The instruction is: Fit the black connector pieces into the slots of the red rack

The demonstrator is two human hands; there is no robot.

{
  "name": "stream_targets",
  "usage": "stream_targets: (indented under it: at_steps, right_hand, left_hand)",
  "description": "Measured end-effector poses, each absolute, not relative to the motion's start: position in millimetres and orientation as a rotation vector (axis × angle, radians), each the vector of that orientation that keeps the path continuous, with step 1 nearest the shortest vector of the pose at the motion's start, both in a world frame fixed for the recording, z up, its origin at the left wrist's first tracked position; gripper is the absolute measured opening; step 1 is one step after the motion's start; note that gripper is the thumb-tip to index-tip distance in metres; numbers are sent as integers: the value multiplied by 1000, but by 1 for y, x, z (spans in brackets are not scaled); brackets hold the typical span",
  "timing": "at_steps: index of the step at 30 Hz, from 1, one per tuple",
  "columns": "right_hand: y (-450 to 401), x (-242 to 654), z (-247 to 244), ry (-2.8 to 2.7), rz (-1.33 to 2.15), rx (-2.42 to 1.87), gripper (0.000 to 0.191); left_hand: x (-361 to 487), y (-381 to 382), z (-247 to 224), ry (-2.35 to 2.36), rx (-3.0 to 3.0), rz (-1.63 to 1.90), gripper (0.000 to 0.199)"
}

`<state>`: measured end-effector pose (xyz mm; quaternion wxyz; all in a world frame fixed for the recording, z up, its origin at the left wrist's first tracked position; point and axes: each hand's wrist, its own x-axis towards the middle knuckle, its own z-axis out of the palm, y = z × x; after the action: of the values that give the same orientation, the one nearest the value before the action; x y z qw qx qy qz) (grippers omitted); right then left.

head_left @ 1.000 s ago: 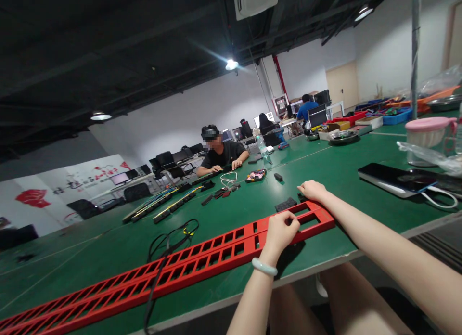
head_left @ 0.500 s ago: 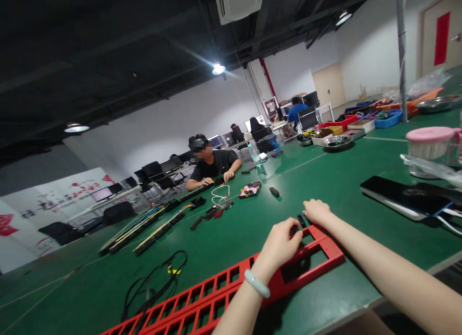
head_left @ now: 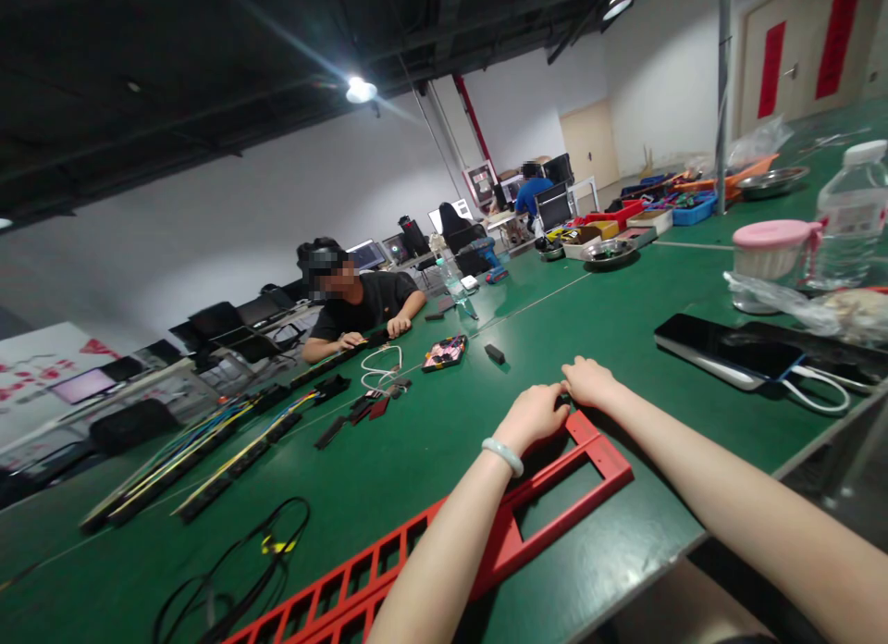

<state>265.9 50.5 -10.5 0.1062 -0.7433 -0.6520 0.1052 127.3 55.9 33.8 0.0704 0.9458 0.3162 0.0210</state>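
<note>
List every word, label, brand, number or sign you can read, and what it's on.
Readable text: none.
Wall panel: red marks, too blurred to read.
Red door strips: any writing too small to read.
Monitors: screen content too small to read.
Near bottle: any label too blurred to read.
Red frame: no text seen.
Phone: no text seen on the dark screen.

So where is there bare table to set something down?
The green tabletop shows bare patches between the small black block and the round steel dish, and between the scattered dark flat pieces and the red slotted frame. Crowded: the right side, with a pink-lidded clear cup, a black-screened phone and a clear plastic bottle.
</note>
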Motion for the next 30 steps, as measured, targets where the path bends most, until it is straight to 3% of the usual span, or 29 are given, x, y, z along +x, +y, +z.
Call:
stream_targets:
  at_steps: [6,11,16,20,23,30]
  right_hand:
    - [43,261,-7,-1947,253,-2182,32]
    - [38,252,-4,-1926,223,-2203,31]
    - [27,239,-6,-1993,380,-2228,29]
    - [18,233,-2,-2073,193,-2222,33]
    - [15,232,11,-2201,32,-2002,37]
    - [25,218,26,-2514,127,-1103,39]
  left_hand:
    - [112,43,49,947,2992,101,36]
    - [77,-22,70,846,3131,107,36]
    - [44,-86,44,734,3250,-12,45]
    - [29,-91,19,670,3390,-4,46]
    - [24,-79,17,654,3425,-19,47]
    - [24,-59,22,663,3388,0,48]
